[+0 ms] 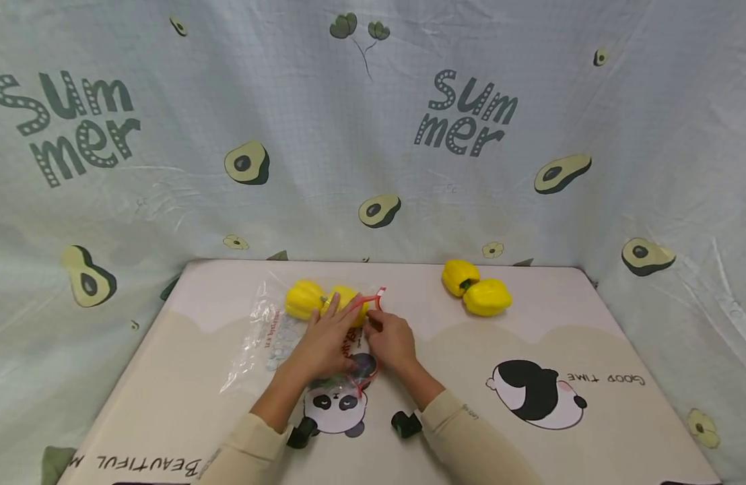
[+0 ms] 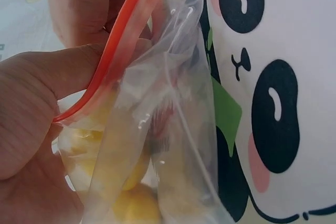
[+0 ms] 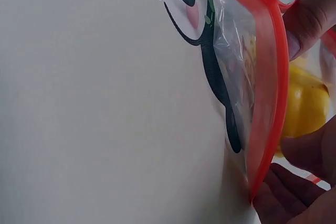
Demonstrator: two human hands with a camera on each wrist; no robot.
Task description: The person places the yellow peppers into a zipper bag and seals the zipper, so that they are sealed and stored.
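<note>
A clear plastic zip bag (image 1: 252,350) with a red zip edge (image 3: 278,87) lies flat on the table, its mouth toward the right. Two yellow bell peppers, a left one (image 1: 304,300) and one (image 3: 304,103) partly hidden by my hands, are at the bag. My left hand (image 1: 330,343) spreads its fingers over the bag; its thumb goes behind the red edge and holds the bag there. At the far end of the mouth, my right hand (image 1: 392,340) pinches the red edge between thumb and fingers. Some fingertips are hidden by plastic.
Two more yellow bell peppers (image 1: 487,297) lie touching at the back right. The table (image 1: 470,364) carries printed pandas and lettering. Behind it hangs a curtain (image 1: 312,101) with avocado prints. A small black device (image 1: 406,424) sits under each forearm.
</note>
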